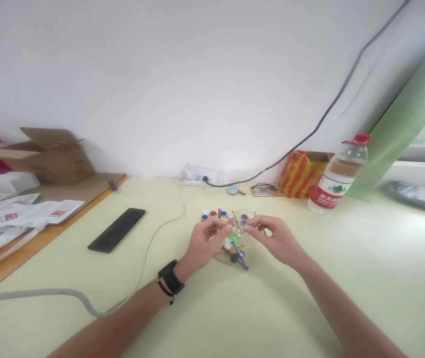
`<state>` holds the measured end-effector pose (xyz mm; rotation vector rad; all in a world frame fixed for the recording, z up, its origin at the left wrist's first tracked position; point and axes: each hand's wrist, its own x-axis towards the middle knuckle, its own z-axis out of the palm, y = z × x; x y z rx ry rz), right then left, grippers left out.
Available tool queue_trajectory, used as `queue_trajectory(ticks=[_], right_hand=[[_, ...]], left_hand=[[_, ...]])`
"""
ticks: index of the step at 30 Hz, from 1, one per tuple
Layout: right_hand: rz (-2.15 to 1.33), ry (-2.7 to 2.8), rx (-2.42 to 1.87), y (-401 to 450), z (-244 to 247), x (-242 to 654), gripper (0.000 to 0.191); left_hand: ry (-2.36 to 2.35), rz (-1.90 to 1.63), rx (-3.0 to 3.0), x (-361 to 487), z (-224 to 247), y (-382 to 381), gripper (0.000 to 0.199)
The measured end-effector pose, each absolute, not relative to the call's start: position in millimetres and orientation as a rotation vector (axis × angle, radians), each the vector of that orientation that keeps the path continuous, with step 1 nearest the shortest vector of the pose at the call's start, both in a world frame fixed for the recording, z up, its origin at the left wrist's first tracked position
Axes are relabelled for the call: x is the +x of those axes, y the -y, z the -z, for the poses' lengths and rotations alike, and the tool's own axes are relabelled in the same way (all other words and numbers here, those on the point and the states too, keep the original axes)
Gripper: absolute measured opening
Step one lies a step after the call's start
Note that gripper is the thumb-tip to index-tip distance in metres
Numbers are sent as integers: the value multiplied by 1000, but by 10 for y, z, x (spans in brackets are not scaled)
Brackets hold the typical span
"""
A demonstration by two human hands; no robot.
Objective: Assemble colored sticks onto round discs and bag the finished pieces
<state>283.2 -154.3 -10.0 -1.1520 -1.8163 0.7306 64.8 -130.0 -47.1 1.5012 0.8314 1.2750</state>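
Observation:
My left hand, with a black watch on its wrist, pinches something clear and small over the middle of the table. Facing it, my right hand has thumb and fingers pressed together on a clear, thin item that looks like plastic. Between and under my hands lies a cluster of small coloured pieces, green, white, yellow and black. A blue stick-like piece points toward me. Small round caps in red, blue and white lie just behind my left hand. My fingers hide part of the cluster.
A black flat object lies at the left, near a pale cable. Papers and a cardboard box are farther left. Behind are a power strip, glasses, a striped bag and a large water bottle.

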Motion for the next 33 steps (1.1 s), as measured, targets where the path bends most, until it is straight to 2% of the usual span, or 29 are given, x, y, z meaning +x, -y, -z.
queue_trajectory(ticks=[5, 9, 14, 20, 28, 33], right_hand=[[-947, 1710, -1097, 1507, 182, 2815, 40], [-1034, 1560, -1080, 1481, 302, 2774, 34], [-1180, 1403, -1027, 1505, 360, 2694, 44], [-1151, 1349, -1016, 1520, 378, 2669, 38], [-1084, 1373, -1043, 1476, 399, 2712, 44], [-1081, 1348, -1035, 1491, 405, 2692, 42]], left_hand=[[-855, -1217, 1367, 584, 478, 1227, 33], [-837, -1133, 1353, 546, 484, 1196, 29], [-892, -1201, 1308, 538, 517, 1166, 29], [-867, -1193, 1326, 524, 526, 1150, 25], [-887, -1117, 1387, 488, 542, 1100, 30], [-848, -1105, 1423, 464, 537, 1076, 32]])
